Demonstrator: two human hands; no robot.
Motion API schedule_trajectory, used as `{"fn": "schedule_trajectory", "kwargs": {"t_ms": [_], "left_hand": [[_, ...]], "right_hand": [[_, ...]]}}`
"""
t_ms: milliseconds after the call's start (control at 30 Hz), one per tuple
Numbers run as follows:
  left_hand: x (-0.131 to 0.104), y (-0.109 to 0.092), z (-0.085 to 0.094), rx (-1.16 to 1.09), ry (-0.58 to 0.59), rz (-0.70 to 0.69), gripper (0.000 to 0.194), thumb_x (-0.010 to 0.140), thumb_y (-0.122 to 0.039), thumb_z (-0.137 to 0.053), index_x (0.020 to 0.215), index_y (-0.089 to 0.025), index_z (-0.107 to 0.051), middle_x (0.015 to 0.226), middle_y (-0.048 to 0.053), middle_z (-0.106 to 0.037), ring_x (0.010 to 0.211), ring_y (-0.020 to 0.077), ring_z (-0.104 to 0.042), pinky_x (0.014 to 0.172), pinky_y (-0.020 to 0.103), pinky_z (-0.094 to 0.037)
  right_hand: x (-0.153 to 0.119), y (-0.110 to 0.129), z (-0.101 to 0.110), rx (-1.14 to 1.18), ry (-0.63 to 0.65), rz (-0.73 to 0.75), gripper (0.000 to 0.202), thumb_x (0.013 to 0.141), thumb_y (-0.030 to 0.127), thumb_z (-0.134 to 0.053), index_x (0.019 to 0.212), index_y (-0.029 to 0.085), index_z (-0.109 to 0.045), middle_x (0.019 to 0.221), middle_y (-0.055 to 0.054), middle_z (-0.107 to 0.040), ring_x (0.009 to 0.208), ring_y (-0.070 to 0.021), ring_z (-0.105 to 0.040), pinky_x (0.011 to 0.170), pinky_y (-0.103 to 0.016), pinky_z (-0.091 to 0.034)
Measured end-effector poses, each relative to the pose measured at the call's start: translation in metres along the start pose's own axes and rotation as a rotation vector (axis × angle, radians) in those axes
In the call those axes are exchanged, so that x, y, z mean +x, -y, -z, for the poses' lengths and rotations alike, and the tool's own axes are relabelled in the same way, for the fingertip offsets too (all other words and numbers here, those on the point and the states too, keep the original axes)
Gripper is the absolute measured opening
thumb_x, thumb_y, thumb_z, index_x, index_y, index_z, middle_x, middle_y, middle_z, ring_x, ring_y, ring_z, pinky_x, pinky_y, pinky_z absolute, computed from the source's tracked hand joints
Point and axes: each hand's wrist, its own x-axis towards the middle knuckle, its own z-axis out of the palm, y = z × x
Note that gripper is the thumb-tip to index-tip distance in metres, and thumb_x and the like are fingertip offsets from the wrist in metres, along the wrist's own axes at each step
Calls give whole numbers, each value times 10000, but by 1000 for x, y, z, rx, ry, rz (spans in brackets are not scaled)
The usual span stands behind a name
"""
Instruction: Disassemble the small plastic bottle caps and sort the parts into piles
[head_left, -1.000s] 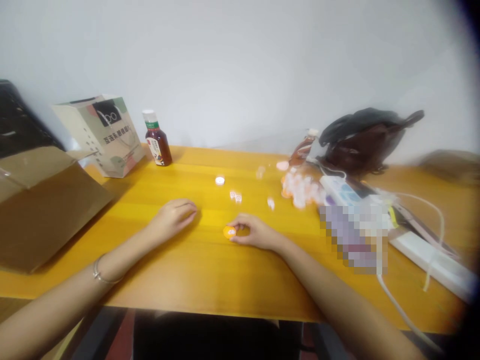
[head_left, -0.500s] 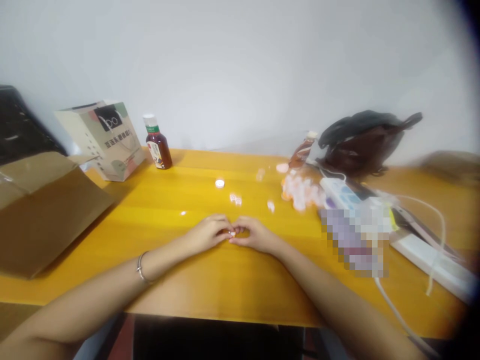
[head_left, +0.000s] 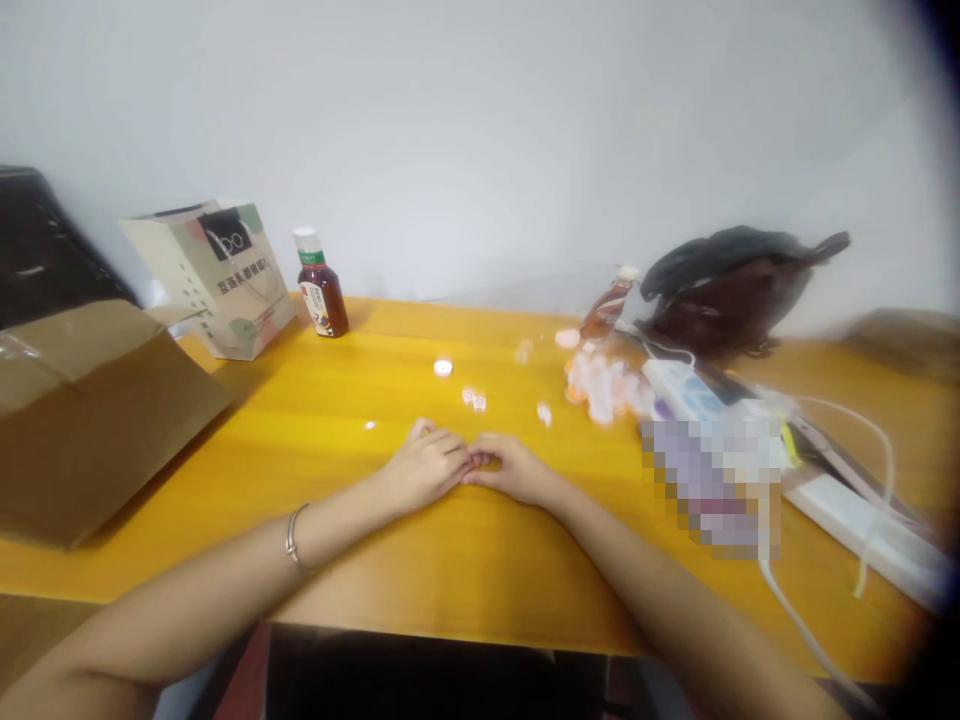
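At the middle of a yellow-orange desk (head_left: 420, 600), nearer its front edge than its back, the left hand (head_left: 429, 468) and right hand (head_left: 514, 470) are meeting at the fingertips. The left hand is bending its fingers over the contact point, and the right is curving thumb and fingers into a loose pinch. The fingers are hiding whatever may lie between them, so a grip on anything cannot be confirmed.

Two small red-and-white pieces (head_left: 474, 400) are lying side by side just beyond the fingertips, toward the back edge. One round white disc (head_left: 442, 368) is resting farther back and slightly left of them, while one small pale piece (head_left: 544, 413) is sitting to their right. A white speck (head_left: 370, 426), too small to identify, is showing beyond the left hand. A blurred orange-and-white cluster (head_left: 607, 385) is spreading across the right half, its pieces too indistinct to count.

Two bottles are occupying the back: one dark-red bottle with a white cap (head_left: 322, 295) is standing upright toward the left corner, and one brown-labeled bottle (head_left: 606, 308) is leaning at right, near one dark bag (head_left: 735, 290). One printed paper bag (head_left: 236, 285) and one open cardboard box (head_left: 97, 430) are filling the left side. One white power strip (head_left: 862, 525) is stretching toward the front right corner beside a white cable (head_left: 799, 620).
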Motion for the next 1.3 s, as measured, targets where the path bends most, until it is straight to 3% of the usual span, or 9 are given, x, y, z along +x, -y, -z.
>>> {"fn": "schedule_trajectory", "kwargs": {"t_ms": [300,433,600,733,933,1033,1133,1233,1300], "left_hand": [[1,2,-6,3,-59,-32,252,904,-312,-416,832,-175,-615,775,30,-627,766,144,-540,756,323,-268],[-1,5,2,-6,-118,-52,225,901,-291,-421,852,-181,-612,805,30,-638,783,140,-539,782,318,-285],[-21,39,25,141,-108,-63,207,905,-254,-417,849,-190,-605,844,24,-638,789,141,-536,799,319,-294],[-44,70,33,265,-38,-51,255,909,-217,-390,784,-182,-611,791,34,-623,751,145,-530,782,331,-290],[-53,77,33,289,13,-21,255,905,-216,-391,812,-184,-626,792,38,-626,754,145,-535,736,314,-304],[-53,77,42,194,21,56,219,890,-283,-426,901,-200,-629,857,40,-639,820,159,-548,738,299,-335],[-57,85,50,30,28,229,237,871,-301,-427,983,-196,-608,908,51,-634,846,170,-564,747,285,-394],[-62,96,48,-124,51,422,237,843,-299,-446,969,-175,-604,877,55,-626,769,159,-583,706,265,-443],[-64,101,43,-204,85,460,231,825,-308,-469,952,-174,-609,869,51,-620,739,153,-586,699,264,-457]], "right_hand": [[0,1,1,5,25,20,72,716,221,-653,725,166,-608,712,-1,-594,678,-129,-527,656,-258,-435],[-1,2,2,11,25,12,114,711,261,-668,763,165,-638,715,-7,-596,677,-130,-530,652,-259,-439],[-4,3,2,66,10,-32,290,689,336,-691,925,170,-668,789,-23,-598,727,-138,-554,700,-270,-458],[-4,3,3,64,20,-41,299,688,334,-693,928,158,-675,782,-27,-593,725,-138,-552,699,-269,-455],[-3,3,4,61,28,-45,292,692,343,-689,917,158,-678,779,-26,-591,723,-140,-549,690,-265,-447],[-3,3,4,64,24,-39,311,690,362,-688,925,158,-677,768,-25,-593,717,-141,-551,686,-266,-445],[-3,2,4,52,26,-35,321,689,366,-688,935,160,-675,768,-24,-597,715,-141,-548,686,-267,-442],[-3,3,4,47,36,-41,322,691,363,-686,939,158,-674,771,-26,-595,719,-141,-546,689,-268,-441],[-3,3,4,53,36,-50,324,690,362,-687,941,156,-674,778,-27,-594,723,-141,-549,695,-269,-442]]}}
